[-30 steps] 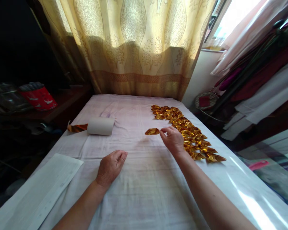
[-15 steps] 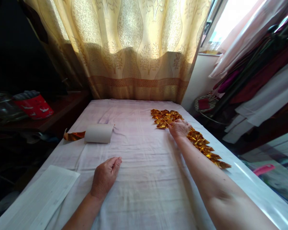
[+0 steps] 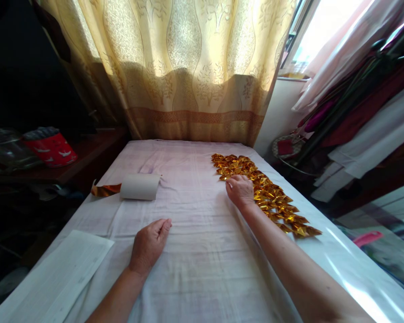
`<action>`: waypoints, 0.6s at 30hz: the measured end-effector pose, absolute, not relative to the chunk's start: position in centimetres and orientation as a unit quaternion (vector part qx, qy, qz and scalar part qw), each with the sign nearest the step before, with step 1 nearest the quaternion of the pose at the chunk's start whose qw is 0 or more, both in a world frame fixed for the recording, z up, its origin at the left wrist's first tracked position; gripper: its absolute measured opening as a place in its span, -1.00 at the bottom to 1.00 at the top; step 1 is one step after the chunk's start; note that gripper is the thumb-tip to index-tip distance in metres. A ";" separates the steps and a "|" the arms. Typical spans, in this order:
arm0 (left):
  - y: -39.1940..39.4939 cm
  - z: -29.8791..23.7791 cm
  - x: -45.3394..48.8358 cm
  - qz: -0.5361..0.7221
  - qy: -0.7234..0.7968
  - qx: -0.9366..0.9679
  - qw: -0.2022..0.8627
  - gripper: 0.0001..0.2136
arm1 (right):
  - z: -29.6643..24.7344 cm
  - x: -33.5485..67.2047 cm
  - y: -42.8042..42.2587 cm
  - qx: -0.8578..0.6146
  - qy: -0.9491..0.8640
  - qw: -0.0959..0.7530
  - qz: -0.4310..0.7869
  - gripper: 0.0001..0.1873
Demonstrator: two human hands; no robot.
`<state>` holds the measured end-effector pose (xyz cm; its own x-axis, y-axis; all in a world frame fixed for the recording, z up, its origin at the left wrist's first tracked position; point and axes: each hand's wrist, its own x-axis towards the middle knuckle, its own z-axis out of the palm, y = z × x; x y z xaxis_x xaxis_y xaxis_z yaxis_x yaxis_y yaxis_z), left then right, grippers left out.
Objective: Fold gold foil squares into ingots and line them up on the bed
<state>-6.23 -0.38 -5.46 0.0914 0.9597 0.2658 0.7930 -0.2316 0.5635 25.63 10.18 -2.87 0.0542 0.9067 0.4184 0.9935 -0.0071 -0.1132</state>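
A long row of folded gold foil pieces (image 3: 269, 195) runs along the right side of a table covered in pale cloth (image 3: 195, 251). My right hand (image 3: 239, 191) rests at the row's left edge near its far end, fingers curled downward, touching the foil; whether anything is pinched in it is hidden. My left hand (image 3: 150, 245) lies on the cloth, loosely curled and holding nothing. A roll of foil paper (image 3: 140, 186), white outside, with a gold tail sticking out to the left, lies at the table's left.
A white sheet of paper (image 3: 59, 278) lies at the near left corner. A dark side shelf at left carries a red container (image 3: 50, 148). A patterned curtain (image 3: 185, 67) hangs behind the table. Clothes (image 3: 366, 107) hang on the right.
A second ago my right hand held one folded gold piece out left of the row. It carried the piece to the far end of the row, then drew back slightly. The left hand stayed still.
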 end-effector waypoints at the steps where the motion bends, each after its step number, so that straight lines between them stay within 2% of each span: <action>1: -0.4 -5.5 -6.2 0.300 0.603 0.727 0.134 -0.60 | -3.2 24.6 9.4 -0.686 -0.696 0.187 -0.101 -0.74; 6: -0.3 -5.6 -6.0 0.321 0.591 0.735 0.088 -0.64 | -4.7 20.6 5.3 -0.635 -0.751 0.174 -0.049 -0.79; 10: 1.1 -4.6 -6.7 0.343 0.601 0.721 0.048 -0.69 | -5.4 19.4 3.0 -0.632 -0.754 0.178 -0.035 -0.75; 12: 2.7 -3.5 -7.5 0.352 0.617 0.703 0.014 -0.62 | -5.5 19.3 2.3 -0.635 -0.750 0.183 -0.033 -0.73; 15: 5.7 -1.9 -9.0 0.299 0.691 0.654 -0.074 -0.44 | -5.6 19.3 1.9 -0.637 -0.746 0.191 -0.028 -0.72; 18: 8.1 -1.3 -10.3 0.213 0.748 0.624 -0.072 -0.29 | -5.6 19.3 1.9 -0.639 -0.743 0.200 -0.022 -0.73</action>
<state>-10.29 8.06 -1.31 -0.2105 0.9032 0.3741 0.9646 0.1298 0.2295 19.25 1.89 -5.61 -0.1046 0.9400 0.3248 0.9575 0.1834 -0.2226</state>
